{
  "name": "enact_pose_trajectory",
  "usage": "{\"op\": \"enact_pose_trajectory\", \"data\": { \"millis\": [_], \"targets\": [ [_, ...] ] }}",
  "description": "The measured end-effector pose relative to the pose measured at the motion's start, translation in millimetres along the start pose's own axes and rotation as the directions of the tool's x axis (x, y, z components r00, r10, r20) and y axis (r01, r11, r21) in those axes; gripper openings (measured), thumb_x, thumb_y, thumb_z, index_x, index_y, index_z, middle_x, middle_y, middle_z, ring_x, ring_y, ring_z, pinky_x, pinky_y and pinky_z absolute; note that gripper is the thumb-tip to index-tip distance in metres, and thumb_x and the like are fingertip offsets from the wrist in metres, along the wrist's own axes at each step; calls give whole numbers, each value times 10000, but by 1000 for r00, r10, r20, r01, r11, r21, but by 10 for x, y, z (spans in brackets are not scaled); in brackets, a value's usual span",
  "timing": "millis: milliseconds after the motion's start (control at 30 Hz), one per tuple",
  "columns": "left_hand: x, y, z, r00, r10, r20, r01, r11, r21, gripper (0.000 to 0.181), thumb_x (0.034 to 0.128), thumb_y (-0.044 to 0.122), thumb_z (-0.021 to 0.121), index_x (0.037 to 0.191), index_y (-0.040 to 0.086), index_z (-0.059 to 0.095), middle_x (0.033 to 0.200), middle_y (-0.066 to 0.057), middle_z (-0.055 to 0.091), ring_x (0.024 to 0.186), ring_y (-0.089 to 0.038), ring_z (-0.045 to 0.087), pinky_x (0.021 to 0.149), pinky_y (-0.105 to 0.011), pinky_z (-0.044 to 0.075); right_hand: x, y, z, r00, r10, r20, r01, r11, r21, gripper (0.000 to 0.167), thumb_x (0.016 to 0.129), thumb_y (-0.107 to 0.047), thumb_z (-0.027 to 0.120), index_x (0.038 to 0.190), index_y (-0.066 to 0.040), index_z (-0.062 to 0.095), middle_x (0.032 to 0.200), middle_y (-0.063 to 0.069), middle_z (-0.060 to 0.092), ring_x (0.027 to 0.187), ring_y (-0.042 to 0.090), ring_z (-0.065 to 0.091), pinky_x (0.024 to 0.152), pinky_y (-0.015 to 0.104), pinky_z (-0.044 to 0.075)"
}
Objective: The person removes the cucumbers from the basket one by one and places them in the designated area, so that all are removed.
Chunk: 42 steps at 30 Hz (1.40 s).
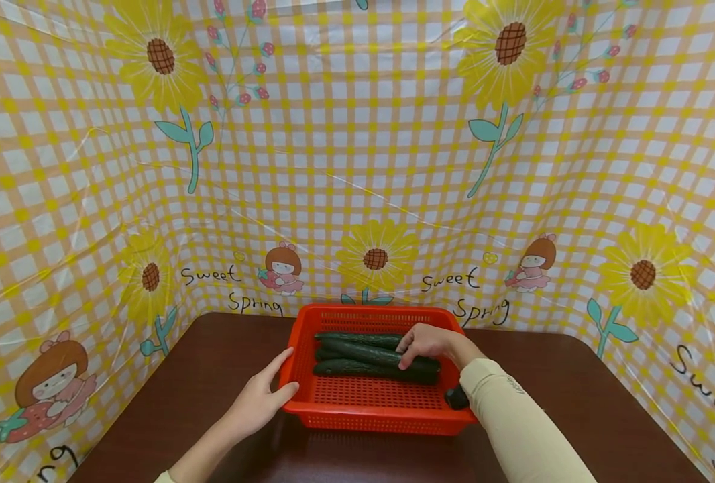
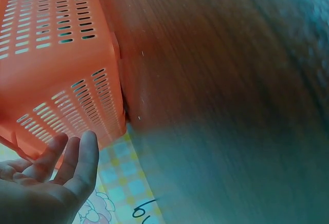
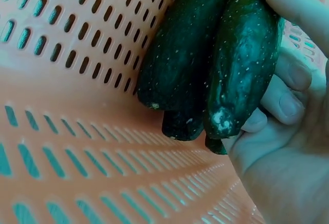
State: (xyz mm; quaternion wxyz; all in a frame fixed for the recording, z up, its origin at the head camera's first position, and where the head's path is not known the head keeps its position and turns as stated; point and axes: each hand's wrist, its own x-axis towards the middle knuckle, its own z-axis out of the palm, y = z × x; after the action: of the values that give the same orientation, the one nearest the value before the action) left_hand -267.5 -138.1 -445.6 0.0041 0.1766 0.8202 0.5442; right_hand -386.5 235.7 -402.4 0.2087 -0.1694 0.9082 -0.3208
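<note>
A red plastic basket (image 1: pixel 381 408) with slotted walls holds several dark green cucumbers (image 1: pixel 345 367), lying lengthwise side by side. My right hand (image 1: pixel 432 341) reaches in over the right side and grips the top cucumber (image 3: pixel 244 59) near its right end. In the right wrist view the thumb lies on one side of it and curled fingers on the other. At the basket's left edge is my left hand (image 1: pixel 257 402), thumb and fingers spread beside the rim. Its fingers look fairly straight by the outer wall in the left wrist view; whether they touch is unclear.
The basket stands on a dark brown wooden table (image 1: pixel 225 355). A checked cloth (image 1: pixel 333 168) with sunflowers hangs behind and at both sides. A small black object (image 1: pixel 456 397) shows under the right wrist, by the basket's right end.
</note>
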Motion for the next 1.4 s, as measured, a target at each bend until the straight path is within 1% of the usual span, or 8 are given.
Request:
{"op": "enact_pose_trajectory", "data": {
  "millis": [100,200,367,667,800,900,1167,1400],
  "targets": [
    [-2,-12,5,1000,-5,0,5,1000,-8,670,984,180,634,1579,169,327,1481,-198,507,1156,-218,643,834,-276,535,9,19,-1,1000,-3,6,3,1000,12,233,793,-159,831,997,-51,799,1243,90,703,1293,357,538,1031,505,469],
    [1,-20,13,1000,-5,4,5,1000,-12,671,987,180,629,1582,163,320,1474,-207,512,1136,-214,651,820,-276,536,7,36,-7,1000,-7,6,7,1000,30,149,794,-162,830,862,-38,784,1231,72,704,1277,341,550,1043,517,456],
    [10,-13,28,1000,-6,16,6,1000,-12,672,990,186,625,1585,160,312,1474,-209,512,1106,-206,665,807,-276,537,-1,76,-19,1000,-6,0,6,997,73,138,778,-147,826,739,-50,736,1200,36,705,1202,264,588,1030,507,465],
    [18,-23,31,1000,-6,21,7,1000,-12,678,987,196,633,1584,163,314,1476,-204,510,1142,-214,648,827,-284,539,-42,115,-79,999,-52,7,51,994,97,100,769,-141,808,745,-81,733,1174,21,703,1145,206,589,1009,484,465],
    [20,-20,17,1000,-3,27,3,1000,-7,684,985,204,640,1584,160,314,1470,-206,517,1140,-210,650,825,-273,536,-74,88,-155,996,-85,-3,85,992,94,148,764,-149,815,731,-97,680,1022,-4,700,1051,170,572,946,403,467],
    [22,-16,1,1000,4,20,-4,1000,16,681,982,198,646,1580,156,324,1458,-196,533,1129,-198,655,838,-258,527,-107,34,-232,993,-113,-30,115,990,86,147,764,-152,814,763,-89,681,973,-9,692,1005,161,560,910,359,462],
    [20,-9,-18,1000,4,7,-4,998,61,670,986,205,641,1577,137,332,1443,-179,552,1109,-164,663,880,-231,502,-225,-116,-430,990,-124,-71,129,989,77,166,774,-156,806,796,-94,654,1025,43,660,938,177,481,859,333,419],
    [12,4,-27,1000,10,11,-11,998,68,670,993,214,633,1580,120,324,1470,-190,526,1168,-217,651,943,-347,525,-367,-207,-594,980,-161,-120,166,985,35,174,780,-180,797,813,-77,661,1086,70,645,927,206,487,821,355,424]
  ]
}}
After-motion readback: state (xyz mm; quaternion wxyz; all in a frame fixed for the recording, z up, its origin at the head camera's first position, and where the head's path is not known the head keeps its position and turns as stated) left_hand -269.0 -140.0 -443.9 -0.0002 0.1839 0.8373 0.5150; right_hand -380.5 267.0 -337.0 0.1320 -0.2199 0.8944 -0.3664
